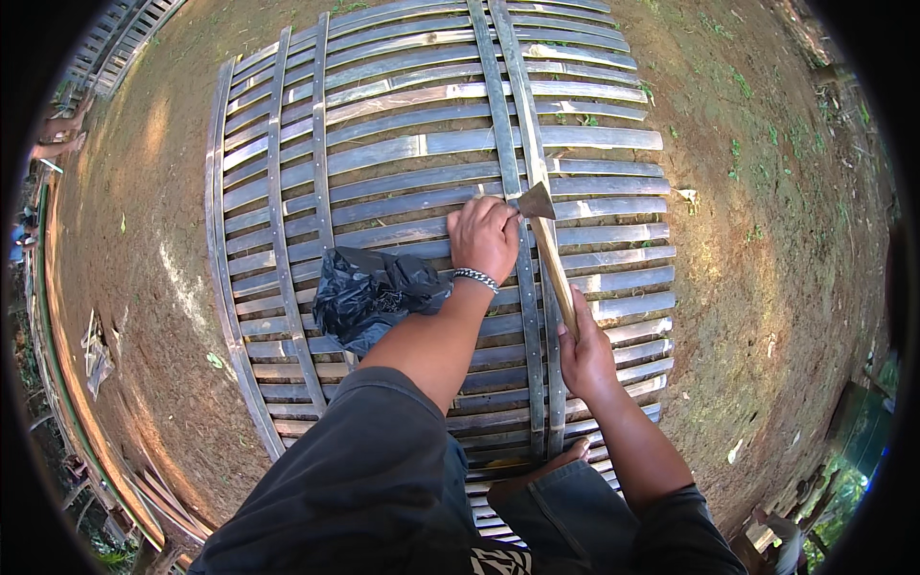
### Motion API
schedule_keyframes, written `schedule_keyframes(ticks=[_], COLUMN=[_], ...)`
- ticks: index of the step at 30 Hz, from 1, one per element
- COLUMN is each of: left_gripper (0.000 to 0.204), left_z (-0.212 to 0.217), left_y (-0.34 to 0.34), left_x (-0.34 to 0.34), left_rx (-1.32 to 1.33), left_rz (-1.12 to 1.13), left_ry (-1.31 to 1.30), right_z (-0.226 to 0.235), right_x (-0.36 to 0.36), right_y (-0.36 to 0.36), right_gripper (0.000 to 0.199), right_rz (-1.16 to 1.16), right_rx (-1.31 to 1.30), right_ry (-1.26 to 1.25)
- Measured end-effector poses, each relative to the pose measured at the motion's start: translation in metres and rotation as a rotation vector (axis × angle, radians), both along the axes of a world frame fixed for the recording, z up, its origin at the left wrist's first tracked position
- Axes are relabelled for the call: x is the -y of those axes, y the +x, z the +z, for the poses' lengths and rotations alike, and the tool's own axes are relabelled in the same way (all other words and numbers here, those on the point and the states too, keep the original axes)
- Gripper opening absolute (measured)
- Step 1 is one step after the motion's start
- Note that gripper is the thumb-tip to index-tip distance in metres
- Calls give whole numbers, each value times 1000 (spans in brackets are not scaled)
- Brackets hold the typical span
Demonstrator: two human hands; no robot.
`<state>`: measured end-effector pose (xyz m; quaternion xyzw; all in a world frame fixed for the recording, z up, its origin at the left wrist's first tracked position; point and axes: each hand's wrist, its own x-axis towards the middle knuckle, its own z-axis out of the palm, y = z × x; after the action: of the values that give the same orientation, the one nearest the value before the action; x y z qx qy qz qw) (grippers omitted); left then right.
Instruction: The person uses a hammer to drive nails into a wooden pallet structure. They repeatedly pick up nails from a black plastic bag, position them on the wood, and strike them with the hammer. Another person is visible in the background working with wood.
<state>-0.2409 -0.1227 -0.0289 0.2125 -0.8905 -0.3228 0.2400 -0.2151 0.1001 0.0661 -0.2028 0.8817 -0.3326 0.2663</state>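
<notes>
In my right hand (586, 355) is the pale wooden handle of a hatchet (554, 264), the fingers wrapped round its lower end. Its flared metal head (537, 202) is over a long bamboo strip, just right of my left fingertips. My left hand (484, 235) rests on the bamboo slat panel (412, 144), fingers bent and drawn together at the strip's edge. Whatever those fingertips pinch, if anything, is too small or hidden to make out. A crumpled black plastic bag (369, 295) lies on the slats beside my left wrist, partly behind my forearm.
Lengthwise strips (321, 134) cross the panel's many slats, with gaps between them. Brown earth (738, 287) surrounds the panel. One bare foot (565, 460) of mine is on the slats. Long bamboo poles (57, 383) lie at the left, and another person's arm (59, 139) shows at the far left.
</notes>
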Motion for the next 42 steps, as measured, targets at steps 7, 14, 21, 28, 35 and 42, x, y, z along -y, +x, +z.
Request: schedule_keyframes(ticks=[7, 14, 21, 28, 35, 42], left_gripper=[5, 3, 4, 5, 7, 15], left_z=[5, 0, 0, -1, -6, 1], left_y=[-1, -1, -1, 0, 1, 2], left_x=[0, -1, 0, 0, 1, 7], left_rx=[4, 7, -9, -32, -23, -59], left_rz=[6, 3, 1, -3, -2, 56], left_ry=[6, -8, -1, -10, -25, 102], right_z=[-12, -7, -8, -3, 1, 16], right_x=[-2, -4, -5, -2, -4, -5], right_y=[2, -4, -3, -2, -4, -9], right_gripper=[63, 62, 61, 60, 60, 61], right_rz=[35, 26, 26, -44, -32, -121], right_rx=[-123, -100, -230, -145, -51, -13], right_ry=[-60, -29, -53, -81, -39, -76])
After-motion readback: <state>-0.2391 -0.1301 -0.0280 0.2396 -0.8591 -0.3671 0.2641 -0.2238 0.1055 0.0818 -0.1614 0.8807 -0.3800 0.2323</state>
